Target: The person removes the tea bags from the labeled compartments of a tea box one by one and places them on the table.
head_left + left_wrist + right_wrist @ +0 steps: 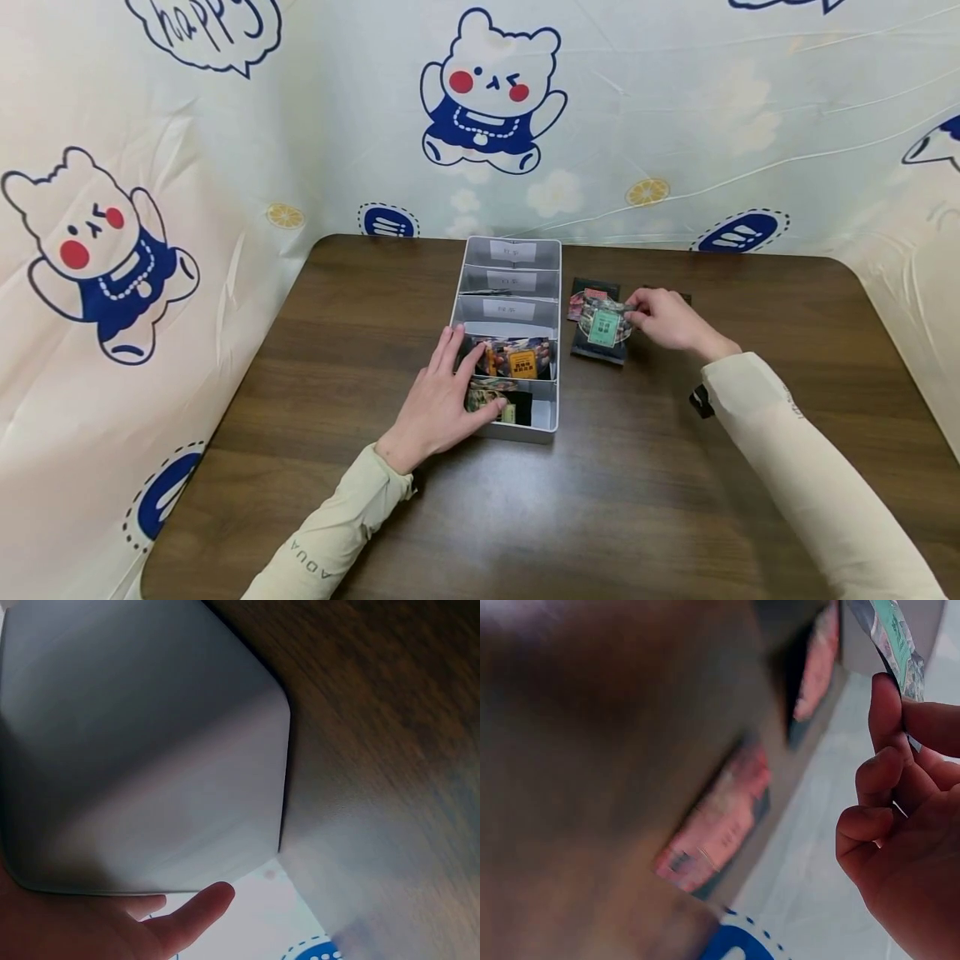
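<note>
My right hand (670, 321) pinches the edge of a dark sachet with a green label (604, 328), right of the long grey divided box (546, 434). In the right wrist view, thumb and index finger grip that green-labelled sachet (900, 646). My left hand (438, 408) rests on the box's near left rim, fingers spread over the front compartments. Close by its fingers, a sachet with an orange label (524, 363) lies in one compartment and a yellow-green-labelled sachet (510, 412) in the nearest. The left wrist view shows the box's grey outer wall (165, 765) with fingertips at its rim.
A pink-labelled sachet (594, 289) lies behind the green one; another pink sachet (720, 821) shows in the right wrist view. White paper labels (508, 310) mark the rear compartments. A small black object (701, 402) is by the right sleeve. A patterned curtain (600, 167) borders the wooden table (615, 517).
</note>
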`<action>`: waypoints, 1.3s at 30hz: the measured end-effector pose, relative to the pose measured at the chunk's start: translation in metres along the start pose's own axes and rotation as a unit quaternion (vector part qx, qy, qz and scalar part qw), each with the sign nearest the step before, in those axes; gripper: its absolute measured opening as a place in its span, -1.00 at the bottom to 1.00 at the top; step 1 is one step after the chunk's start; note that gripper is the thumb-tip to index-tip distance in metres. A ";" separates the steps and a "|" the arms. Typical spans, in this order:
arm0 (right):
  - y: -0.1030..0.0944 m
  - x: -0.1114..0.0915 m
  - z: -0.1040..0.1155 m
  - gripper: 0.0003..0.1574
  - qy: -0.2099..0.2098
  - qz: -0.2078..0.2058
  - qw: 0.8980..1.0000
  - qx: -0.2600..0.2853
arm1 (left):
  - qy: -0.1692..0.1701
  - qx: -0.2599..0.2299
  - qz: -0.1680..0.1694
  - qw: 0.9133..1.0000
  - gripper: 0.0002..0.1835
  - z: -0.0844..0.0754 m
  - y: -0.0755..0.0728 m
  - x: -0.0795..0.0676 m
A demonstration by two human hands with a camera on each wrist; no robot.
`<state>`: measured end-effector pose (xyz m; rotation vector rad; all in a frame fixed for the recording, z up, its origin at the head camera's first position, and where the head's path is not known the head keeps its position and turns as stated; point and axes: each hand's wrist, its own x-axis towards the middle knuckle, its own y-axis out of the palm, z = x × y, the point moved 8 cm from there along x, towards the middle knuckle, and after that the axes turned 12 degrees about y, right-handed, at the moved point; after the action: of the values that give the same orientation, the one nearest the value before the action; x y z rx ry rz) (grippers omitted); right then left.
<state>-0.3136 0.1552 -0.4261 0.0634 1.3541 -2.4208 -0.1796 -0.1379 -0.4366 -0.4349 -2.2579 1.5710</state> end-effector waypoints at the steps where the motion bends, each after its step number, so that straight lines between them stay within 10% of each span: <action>1: 0.005 0.000 -0.001 -0.78 0.000 0.007 1.000 0.000 | 0.002 0.000 -0.001 1.000 -0.09 0.000 0.000 0.000; 15: 0.044 -0.008 0.010 -0.84 -0.026 0.050 0.997 -0.048 | -0.003 -0.001 0.001 1.000 -0.09 0.000 0.000 0.000; 39: 0.044 -0.005 0.010 -0.69 0.003 0.034 0.996 -0.084 | 0.003 0.004 -0.004 1.000 -0.09 0.001 -0.001 -0.001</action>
<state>-0.2933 0.1276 -0.4555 0.0713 1.5265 -2.2448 -0.1789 -0.1393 -0.4359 -0.4268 -2.2458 1.5711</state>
